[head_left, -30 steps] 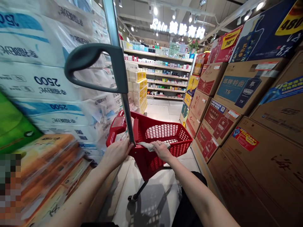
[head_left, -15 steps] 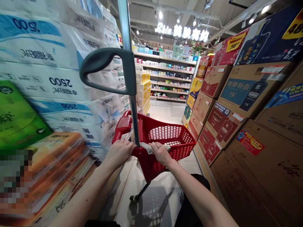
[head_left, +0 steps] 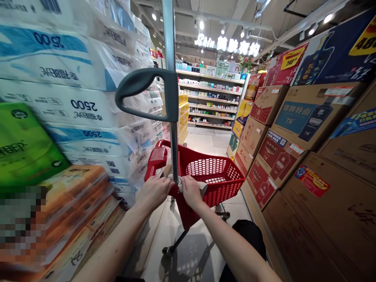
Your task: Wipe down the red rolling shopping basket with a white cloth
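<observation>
The pole and hands sit further right in the head view than before, and the two hands are closer together (the whole trolley seems to be rolling on down the aisle). The left hand [head_left: 152,192] is curled shut over the near rim of the red trolley basket [head_left: 211,170], just left of the metal pole [head_left: 169,43]. The right hand [head_left: 190,192] is closed just right of the pole, over a pale grey cloth [head_left: 201,188] lying on the rim; its exact grip is partly hidden. The basket's mesh interior looks bare. A dark grey loop handle [head_left: 143,94] tops the pole, and the trolley's small wheels [head_left: 169,250] are on the tiled floor [head_left: 202,143].

Risks: the aisle is narrow, so a drift left could catch the stacked toilet paper packs [head_left: 73,102] with the handle or the basket's corner and knock the stack. A drift right could clip the low edge of the stacked cardboard liquor cases [head_left: 305,113]. The loose cloth could slip off the rim and snag a wheel (can't tell if it's secured). Hands this close to the pole leave little steering leverage, so a sharp turn could tip the narrow trolley.
</observation>
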A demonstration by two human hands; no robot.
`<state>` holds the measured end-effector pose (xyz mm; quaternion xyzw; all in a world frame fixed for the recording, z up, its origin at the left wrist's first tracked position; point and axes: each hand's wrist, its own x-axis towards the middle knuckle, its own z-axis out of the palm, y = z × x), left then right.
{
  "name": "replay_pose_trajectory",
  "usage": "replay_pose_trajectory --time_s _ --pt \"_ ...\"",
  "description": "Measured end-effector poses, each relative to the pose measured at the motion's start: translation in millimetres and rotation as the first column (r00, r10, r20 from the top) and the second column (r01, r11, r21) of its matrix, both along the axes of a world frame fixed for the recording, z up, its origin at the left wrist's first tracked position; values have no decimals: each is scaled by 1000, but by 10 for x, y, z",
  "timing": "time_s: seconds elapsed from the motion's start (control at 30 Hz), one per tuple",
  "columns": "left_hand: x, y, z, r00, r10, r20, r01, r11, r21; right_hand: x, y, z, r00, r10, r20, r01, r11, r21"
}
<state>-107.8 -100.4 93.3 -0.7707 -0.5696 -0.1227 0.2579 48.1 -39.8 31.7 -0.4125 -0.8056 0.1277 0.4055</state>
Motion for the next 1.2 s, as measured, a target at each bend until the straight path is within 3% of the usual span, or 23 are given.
replay_pose_trajectory --time_s 0.07,0.13,0.27,0.4,0.5,0.67,0.83,0.97,1.07,1.2 --pt "9 -2 10 1000 0 4 0 1000 -3 -17 -165 -125 996 -8 -84 20 990 143" --pt "16 -8 23 1000 6 5 -6 1000 -4 -11 -260 -206 993 -6 -114 30 979 204" --pt "33 -23 34 998 54 20 -54 999 -6 -10 -210 -106 991 38 -126 -19 988 152" --pt "38 -13 6 995 88 54 -87 996 -18 -96 -137 76 960 99 -263 -85 994 64" --pt "29 -20 1 993 80 92 -76 996 -47 -134 -160 69 936 108 -334 -90 994 68" --pt "0 -86 101 957 1 291 45 988 -150 -44 -185 -9 976 140 -167 -116 983 142" --pt "-93 24 181 832 45 553 37 990 -136 -20 -109 34 997 82 -17 -77 980 181" --pt "-157 191 135 883 81 463 -70 997 -41 -77 29 25 992 126 3 -123 967 225" --pt "-138 228 84 913 166 374 -172 985 -17 -108 115 13 995 84 -49 -75 985 158" --pt "-72 194 69 921 213 326 -215 976 -33 -84 55 -10 993 28 -117 -17 995 95"
